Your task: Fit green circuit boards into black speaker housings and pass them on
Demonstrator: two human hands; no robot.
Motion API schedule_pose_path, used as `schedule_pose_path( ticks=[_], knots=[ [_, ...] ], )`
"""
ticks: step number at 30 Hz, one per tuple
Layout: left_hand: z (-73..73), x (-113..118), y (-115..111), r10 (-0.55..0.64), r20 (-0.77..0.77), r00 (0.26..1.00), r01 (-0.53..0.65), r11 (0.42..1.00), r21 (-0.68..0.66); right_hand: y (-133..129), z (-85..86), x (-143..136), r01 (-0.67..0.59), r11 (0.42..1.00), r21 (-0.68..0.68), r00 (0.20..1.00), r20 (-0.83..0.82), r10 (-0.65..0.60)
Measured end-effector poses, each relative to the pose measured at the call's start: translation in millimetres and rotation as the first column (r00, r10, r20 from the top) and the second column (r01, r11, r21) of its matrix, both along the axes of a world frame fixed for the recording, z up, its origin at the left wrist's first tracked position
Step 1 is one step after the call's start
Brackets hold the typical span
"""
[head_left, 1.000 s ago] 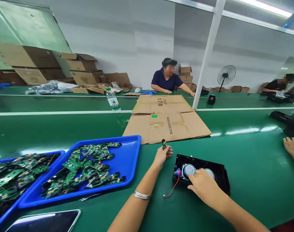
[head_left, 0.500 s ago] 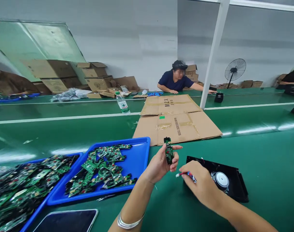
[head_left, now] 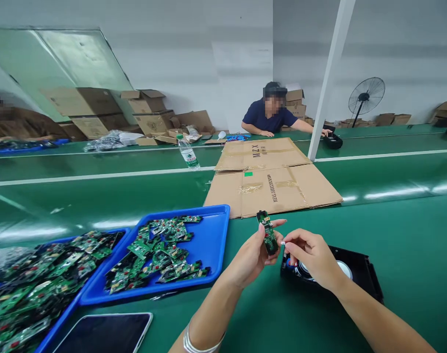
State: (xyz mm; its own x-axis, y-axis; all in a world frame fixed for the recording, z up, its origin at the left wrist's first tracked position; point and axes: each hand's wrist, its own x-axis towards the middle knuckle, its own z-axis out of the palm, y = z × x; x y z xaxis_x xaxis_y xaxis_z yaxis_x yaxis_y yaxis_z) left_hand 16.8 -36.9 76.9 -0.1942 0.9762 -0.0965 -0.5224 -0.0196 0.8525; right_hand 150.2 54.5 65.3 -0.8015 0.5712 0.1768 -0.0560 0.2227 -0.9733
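Right of the frame's centre, the left hand [head_left: 249, 259] pinches a board [head_left: 268, 234] and the right hand [head_left: 313, 255] a plug [head_left: 282, 243] just beside it, where too light a hold could drop the plug.

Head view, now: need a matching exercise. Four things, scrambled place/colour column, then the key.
Things:
1. Held board
2. Connector
3. Case
4. Bottle

Places and colours:
A. White, at the fingers of the right hand
B. Green cap, standing left of the cardboard
C. In the left hand
D. Black, with a round speaker inside

Right pairs: 1-C, 2-A, 3-D, 4-B
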Motion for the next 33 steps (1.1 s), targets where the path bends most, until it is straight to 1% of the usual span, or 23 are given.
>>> schedule_pose_path(
  ticks=[2,3,5,8,10,12,15,16,18,22,25,27,29,31,33],
  knots=[
    [-0.6,1,0,0.025,-0.015,1.0,-0.025,1.0,0.017,0,2.2,0,0.046,0.995,0.085,0.999,0.003,-0.047],
    [-0.7,0,0,0.053,-0.047,0.998,-0.052,0.998,0.027,0,3.1,0,0.078,0.988,0.132,0.997,-0.002,-0.079],
    [-0.7,-1,-1,0.124,-0.143,0.982,-0.121,0.992,0.03,1,4.4,1,0.13,0.969,0.21,0.992,-0.017,-0.129],
    [-1.0,-2,0,0.238,-0.246,0.94,-0.242,0.97,0.011,2,3.7,1,0.155,0.944,0.292,0.988,-0.026,-0.154],
    [-2.8,1,2,0.312,-0.233,0.921,-0.319,0.948,0.011,1,1.1,1,0.177,0.913,0.367,0.984,-0.034,-0.177],
    [-6.3,7,5,0.357,-0.158,0.92,-0.359,0.933,0.021,-2,-2.3,0,0.23,0.855,0.465,0.972,-0.069,-0.223],
    [-13.5,18,9,0.346,-0.022,0.938,-0.344,0.938,0.045,-6,-5.6,-3,0.33,0.76,0.559,0.943,-0.161,-0.291],
    [-15.9,22,10,0.335,0.007,0.942,-0.334,0.941,0.054,-7,-5.7,-3,0.352,0.742,0.571,0.936,-0.185,-0.301],
    [-20.5,27,12,0.31,0.024,0.951,-0.311,0.948,0.073,-8,-4.6,-4,0.373,0.725,0.579,0.927,-0.205,-0.313],
    [-27.7,30,11,0.236,-0.027,0.972,-0.231,0.966,0.12,-6,-2.3,-3,0.382,0.728,0.57,0.922,-0.185,-0.339],
    [-30.6,29,9,0.226,-0.1,0.969,-0.211,0.967,0.144,-5,-3.3,-2,0.404,0.707,0.581,0.912,-0.192,-0.363],
    [-31.6,30,7,0.239,-0.177,0.955,-0.217,0.967,0.136,-5,-4.7,-3,0.428,0.668,0.608,0.901,-0.231,-0.366],
    [-32.3,32,5,0.246,-0.236,0.94,-0.222,0.967,0.124,-5,-6.2,-4,0.459,0.611,0.645,0.887,-0.294,-0.356],
    [-32.8,34,4,0.242,-0.242,0.94,-0.218,0.968,0.122,-5,-7.7,-5,0.484,0.555,0.677,0.874,-0.349,-0.337],
    [-32.8,36,5,0.236,-0.209,0.949,-0.211,0.968,0.136,-6,-9.2,-6,0.498,0.511,0.7,0.867,-0.382,-0.321]
  ],
)
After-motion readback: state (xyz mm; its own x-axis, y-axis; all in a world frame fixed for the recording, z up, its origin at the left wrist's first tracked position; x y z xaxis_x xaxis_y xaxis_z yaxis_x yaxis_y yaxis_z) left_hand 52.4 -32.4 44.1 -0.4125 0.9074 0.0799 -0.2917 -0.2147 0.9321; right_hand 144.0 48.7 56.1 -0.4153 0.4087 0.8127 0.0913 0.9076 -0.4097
